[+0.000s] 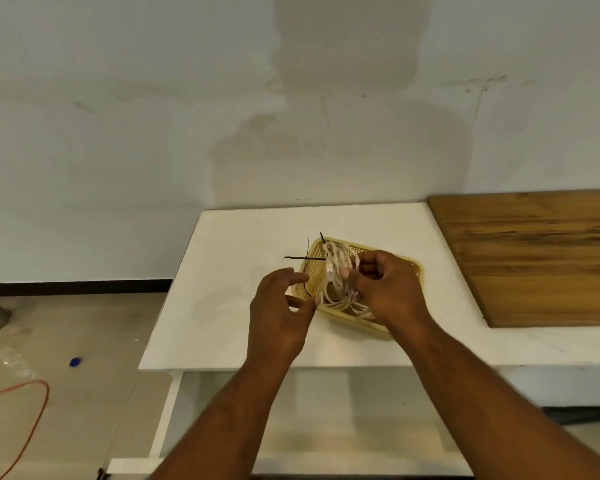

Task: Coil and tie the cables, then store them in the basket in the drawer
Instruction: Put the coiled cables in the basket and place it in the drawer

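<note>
So the white cable (337,271) is bunched into a loose coil, held up just over the yellow basket (410,266). The right hand (385,289) is gripping it. Thin black ties (303,258) stick out on its left. The left hand (278,306) is right beside them with its fingers curved, and I honestly can't tell if it's pinching one. The basket sits on the white surface (229,271), with a wooden board (541,258) to the right.

Basket (409,268) on table (229,244), cable coil (338,271) over basket, board (534,258) right of it
</note>
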